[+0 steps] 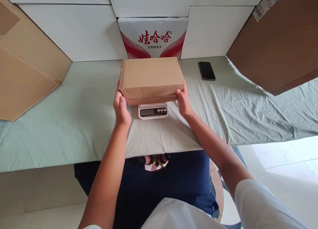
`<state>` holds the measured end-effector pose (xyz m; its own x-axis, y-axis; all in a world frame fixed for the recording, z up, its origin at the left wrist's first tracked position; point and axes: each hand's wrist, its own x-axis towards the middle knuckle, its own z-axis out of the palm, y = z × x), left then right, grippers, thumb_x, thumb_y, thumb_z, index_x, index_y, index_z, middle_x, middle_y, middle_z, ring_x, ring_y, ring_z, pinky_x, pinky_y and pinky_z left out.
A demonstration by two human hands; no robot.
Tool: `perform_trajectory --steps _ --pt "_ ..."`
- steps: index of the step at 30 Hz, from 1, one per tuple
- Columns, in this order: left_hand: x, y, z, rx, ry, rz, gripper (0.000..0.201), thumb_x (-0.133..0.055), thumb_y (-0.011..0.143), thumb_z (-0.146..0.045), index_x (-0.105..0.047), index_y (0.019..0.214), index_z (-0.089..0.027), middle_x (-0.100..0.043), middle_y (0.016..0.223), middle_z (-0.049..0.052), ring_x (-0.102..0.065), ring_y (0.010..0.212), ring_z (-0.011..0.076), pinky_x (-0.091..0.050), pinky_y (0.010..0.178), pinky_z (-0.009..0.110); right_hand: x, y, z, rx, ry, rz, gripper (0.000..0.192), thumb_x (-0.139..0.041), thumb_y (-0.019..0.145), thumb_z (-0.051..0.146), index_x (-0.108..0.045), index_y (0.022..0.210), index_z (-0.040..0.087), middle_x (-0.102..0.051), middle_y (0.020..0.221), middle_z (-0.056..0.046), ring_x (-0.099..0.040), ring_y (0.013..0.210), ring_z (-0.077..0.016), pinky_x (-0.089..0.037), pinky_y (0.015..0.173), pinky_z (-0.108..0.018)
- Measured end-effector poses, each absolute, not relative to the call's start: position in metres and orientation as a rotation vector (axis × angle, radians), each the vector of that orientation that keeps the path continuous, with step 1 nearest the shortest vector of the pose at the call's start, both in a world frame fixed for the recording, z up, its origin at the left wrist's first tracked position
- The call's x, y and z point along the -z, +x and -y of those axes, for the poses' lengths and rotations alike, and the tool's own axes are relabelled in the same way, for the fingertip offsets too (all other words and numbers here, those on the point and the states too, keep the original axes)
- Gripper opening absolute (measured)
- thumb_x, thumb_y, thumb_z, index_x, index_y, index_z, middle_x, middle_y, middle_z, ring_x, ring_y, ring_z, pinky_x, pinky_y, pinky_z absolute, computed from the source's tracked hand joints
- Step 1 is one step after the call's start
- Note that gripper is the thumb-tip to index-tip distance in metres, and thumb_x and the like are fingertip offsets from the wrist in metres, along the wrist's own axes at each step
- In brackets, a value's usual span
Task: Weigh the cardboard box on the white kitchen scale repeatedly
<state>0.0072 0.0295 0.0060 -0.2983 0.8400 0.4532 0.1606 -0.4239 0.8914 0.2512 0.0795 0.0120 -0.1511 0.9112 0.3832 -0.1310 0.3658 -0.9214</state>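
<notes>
A closed brown cardboard box (pixel 152 73) is held between my two hands, directly over a small white digital kitchen scale (pixel 153 111). My left hand (pixel 121 106) presses against the box's left side, thumb towards me. On the right, my right hand (pixel 183 99) grips the near right corner, its thumb on the front face. The scale's display and buttons show in front of the box; its weighing surface is hidden underneath. I cannot tell whether the box rests on the scale or is held just above it.
A black phone (pixel 206 71) lies on the pale green cloth (pixel 84 106) to the right. Behind stands a white and red carton (pixel 154 38) against white panels (pixel 72 30). Large cardboard sheets (pixel 27 63) flank the left side, and another brown cardboard panel (pixel 280 46) stands right.
</notes>
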Motion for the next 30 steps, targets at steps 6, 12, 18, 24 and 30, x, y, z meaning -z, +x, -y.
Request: perform_trajectory --steps 6,12,18,24,30 --pt "-0.015 -0.008 -0.029 -1.984 1.419 -1.27 0.075 -0.037 0.09 -0.076 -0.044 0.153 -0.035 -0.037 0.17 -0.004 -0.02 0.163 0.0222 -0.018 0.135 0.039 -0.016 0.264 -0.089 -0.977 -0.775 1.356 0.081 -0.048 0.083 0.075 -0.029 0.156 0.044 -0.028 0.172 0.009 -0.017 0.166 -0.0286 -0.018 0.136 -0.056" --pt "-0.025 -0.028 -0.026 -2.081 1.093 -1.33 0.072 -0.015 0.097 -0.068 -0.036 0.154 -0.028 -0.026 0.175 0.0 -0.018 0.164 0.0183 -0.016 0.135 0.04 -0.027 0.297 -0.107 -0.949 -0.877 1.091 0.075 -0.028 0.087 0.075 -0.025 0.157 0.047 -0.024 0.173 0.007 -0.017 0.166 -0.0262 -0.011 0.134 -0.062" --pt "-0.023 -0.016 -0.028 -2.0 1.17 -1.377 0.083 -0.018 0.093 -0.074 -0.034 0.156 -0.022 -0.027 0.174 0.006 -0.024 0.162 0.0164 -0.023 0.133 0.035 -0.025 0.295 -0.107 -0.975 -0.817 0.998 0.073 -0.042 0.081 0.068 -0.04 0.148 0.04 -0.035 0.168 0.004 -0.028 0.163 -0.0262 -0.016 0.134 -0.059" --pt "-0.021 -0.014 -0.03 -1.969 1.165 -1.359 0.093 -0.026 0.087 -0.081 -0.036 0.156 -0.02 -0.027 0.174 0.009 -0.026 0.161 0.0167 -0.024 0.133 0.035 -0.021 0.283 -0.101 -0.998 -0.78 1.032 0.072 -0.049 0.077 0.069 -0.045 0.143 0.04 -0.038 0.167 0.004 -0.029 0.162 -0.0285 -0.02 0.133 -0.059" --pt "-0.023 -0.01 -0.029 -1.993 1.159 -1.281 0.101 -0.032 0.089 -0.078 -0.029 0.159 -0.006 -0.021 0.174 0.018 -0.023 0.162 0.0219 -0.023 0.133 0.036 -0.016 0.28 -0.101 -1.032 -0.764 1.08 0.077 -0.05 0.077 0.072 -0.041 0.146 0.038 -0.034 0.169 0.002 -0.025 0.164 -0.0306 -0.018 0.134 -0.06"
